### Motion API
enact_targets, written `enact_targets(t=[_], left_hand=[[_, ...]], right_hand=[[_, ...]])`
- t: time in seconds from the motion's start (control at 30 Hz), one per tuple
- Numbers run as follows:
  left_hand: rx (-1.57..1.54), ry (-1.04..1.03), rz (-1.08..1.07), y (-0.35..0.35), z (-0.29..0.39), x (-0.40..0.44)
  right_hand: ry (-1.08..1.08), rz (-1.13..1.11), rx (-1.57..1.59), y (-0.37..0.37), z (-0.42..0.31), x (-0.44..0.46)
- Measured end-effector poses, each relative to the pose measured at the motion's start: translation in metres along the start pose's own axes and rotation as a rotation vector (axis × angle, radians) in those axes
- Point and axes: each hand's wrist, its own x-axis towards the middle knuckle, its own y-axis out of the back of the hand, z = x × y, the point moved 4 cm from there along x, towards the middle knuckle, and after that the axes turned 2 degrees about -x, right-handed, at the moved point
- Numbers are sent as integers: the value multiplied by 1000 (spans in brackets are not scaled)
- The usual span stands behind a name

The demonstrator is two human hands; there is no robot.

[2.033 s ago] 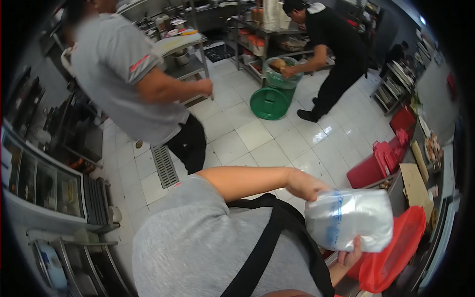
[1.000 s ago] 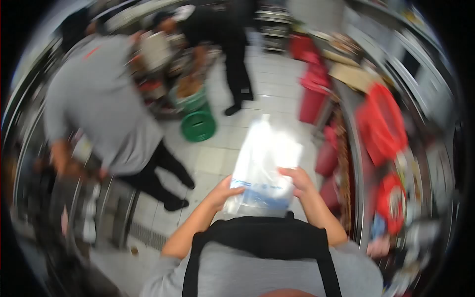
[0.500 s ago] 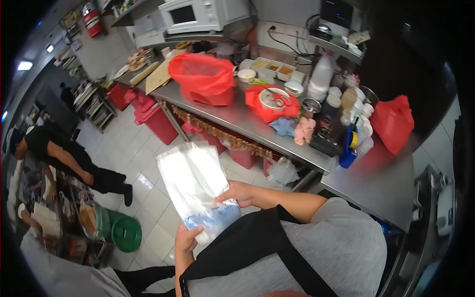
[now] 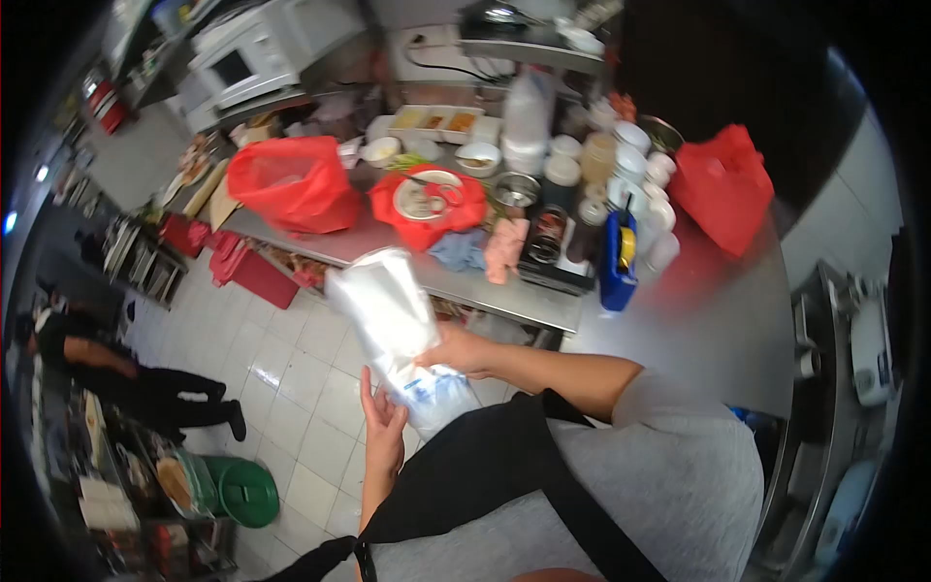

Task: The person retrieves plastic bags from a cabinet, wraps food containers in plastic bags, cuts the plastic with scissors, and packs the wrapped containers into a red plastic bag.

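Note:
A pack of clear plastic bags with blue printing near its lower end is in front of my apron. My right hand grips its right edge, thumb on top. On the left side, my left hand has its fingers stretched upward and the thumb apart, close against the lower edge of the pack; whether it touches is hard to make out. The pack's bottom end reaches the black apron.
A steel counter runs ahead, bearing a large red bag, a bowl on red plastic, bottles, a blue tape dispenser and another red bag. Left stand a person in black and a green bin.
My view has swung to the right. The pack looks narrower and more folded in my right hand. My left hand has loosened from its lower corner, fingers now extended.

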Motion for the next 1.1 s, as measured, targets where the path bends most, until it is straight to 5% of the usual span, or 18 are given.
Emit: enact_targets(t=[0.13,0.23,0.27,0.37,0.5,0.6,0.7,0.83,0.87,0.97,1.1], left_hand=[[270,-180,122,-48,-10,29],[851,-425,-65,-82,-15,26],[814,-578,-169,-114,0,29],[863,-604,-627,-166,1,36],[856,-571,-1112,-226,-11,35],[573,-424,-1336,-249,-32,32],[482,-268,-1002,-257,-75,39],[149,924,-957,-244,-158,24],[90,1056,-1143,-250,-171,20],[-108,1011,-1328,-295,-188,5],[-354,756,-1026,-389,-205,37]], right_hand=[[178,106,-230,8,-10,-38],[289,143,-157,36,-27,-69],[327,166,-105,47,-37,-80],[295,406,-81,98,-71,-130],[410,652,360,135,-57,-214],[403,946,592,126,-15,-277],[464,1098,686,126,22,-334],[493,1112,768,149,56,-392],[509,1118,775,155,52,-399],[665,1089,731,182,25,-408],[821,1100,730,237,2,-414]])
